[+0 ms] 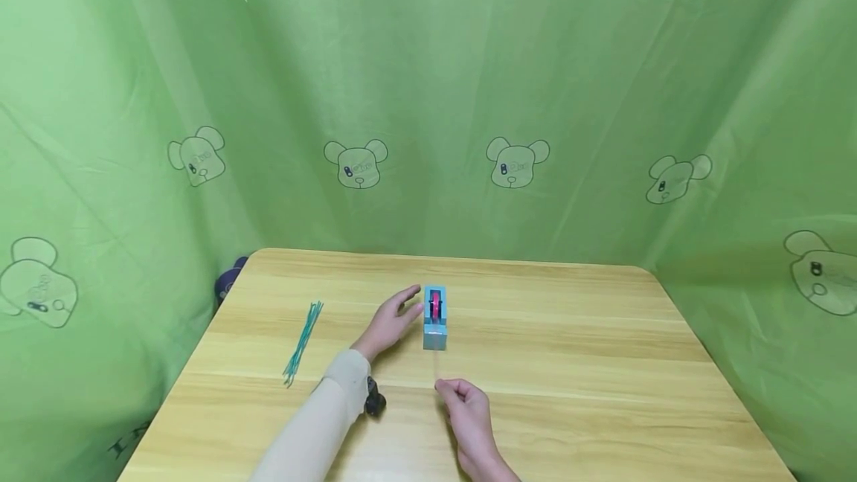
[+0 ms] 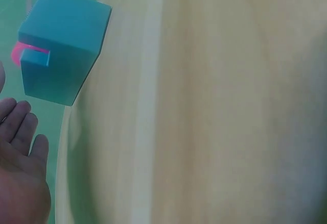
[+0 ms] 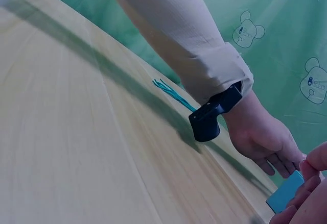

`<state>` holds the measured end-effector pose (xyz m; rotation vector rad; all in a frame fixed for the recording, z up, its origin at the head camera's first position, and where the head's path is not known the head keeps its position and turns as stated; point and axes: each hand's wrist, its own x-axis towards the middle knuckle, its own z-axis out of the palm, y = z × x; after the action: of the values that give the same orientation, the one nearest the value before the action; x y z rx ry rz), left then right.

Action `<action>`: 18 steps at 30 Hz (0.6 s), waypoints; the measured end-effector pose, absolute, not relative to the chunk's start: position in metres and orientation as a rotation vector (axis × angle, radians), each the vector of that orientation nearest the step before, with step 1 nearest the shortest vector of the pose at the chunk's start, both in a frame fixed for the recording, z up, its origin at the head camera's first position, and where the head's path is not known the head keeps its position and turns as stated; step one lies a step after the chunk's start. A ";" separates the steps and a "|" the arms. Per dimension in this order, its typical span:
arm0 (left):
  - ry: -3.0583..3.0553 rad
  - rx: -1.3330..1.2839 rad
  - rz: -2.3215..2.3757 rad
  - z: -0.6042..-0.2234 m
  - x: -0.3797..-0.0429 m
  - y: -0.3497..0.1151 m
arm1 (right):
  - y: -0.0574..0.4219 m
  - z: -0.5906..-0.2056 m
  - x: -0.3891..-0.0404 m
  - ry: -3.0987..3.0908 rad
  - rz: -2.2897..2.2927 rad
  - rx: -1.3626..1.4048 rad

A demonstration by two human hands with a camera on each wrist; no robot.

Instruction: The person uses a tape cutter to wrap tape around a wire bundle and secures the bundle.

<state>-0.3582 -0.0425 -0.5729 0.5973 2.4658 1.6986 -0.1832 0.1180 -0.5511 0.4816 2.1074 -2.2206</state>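
A blue tape dispenser (image 1: 435,337) with a pink tape core (image 1: 436,305) stands near the middle of the table. From its front a strip of clear tape (image 1: 436,364) runs toward the person, and my right hand (image 1: 469,422) pinches the end between thumb and forefinger. My left hand (image 1: 391,322) is at the dispenser's left side, fingers extended and thumb apart. In the left wrist view its fingers show just beside the dispenser (image 2: 66,50), with a gap between. The right wrist view catches only part of the right hand (image 3: 309,198), overlapping the dispenser.
A loose bundle of teal twist-tie-like strips (image 1: 303,344) lies on the left of the wooden table (image 1: 569,363). A black wrist camera (image 1: 375,398) is strapped at the left cuff. Green printed curtains (image 1: 428,207) hang round the table's back and sides.
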 end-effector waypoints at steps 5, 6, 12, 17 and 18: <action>2.482 0.594 1.716 -0.573 -0.354 -0.047 | 0.118 -0.551 -0.183 2.116 -2.205 0.451; 2.488 0.594 1.718 -0.574 -0.354 -0.048 | 0.118 -0.550 -0.183 2.119 -2.203 0.442; 2.501 0.634 1.740 -0.574 -0.351 -0.052 | 0.118 -0.550 -0.184 2.118 -2.199 0.439; 2.495 0.647 1.748 -0.569 -0.346 -0.055 | 0.118 -0.549 -0.183 2.115 -2.201 0.443; 2.497 0.645 1.743 -0.567 -0.345 -0.056 | 0.118 -0.548 -0.183 2.119 -2.199 0.441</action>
<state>-0.3447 -0.0561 -0.5675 0.6451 2.4970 1.7433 -0.1828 0.1180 -0.5478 0.4408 2.1191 -2.1991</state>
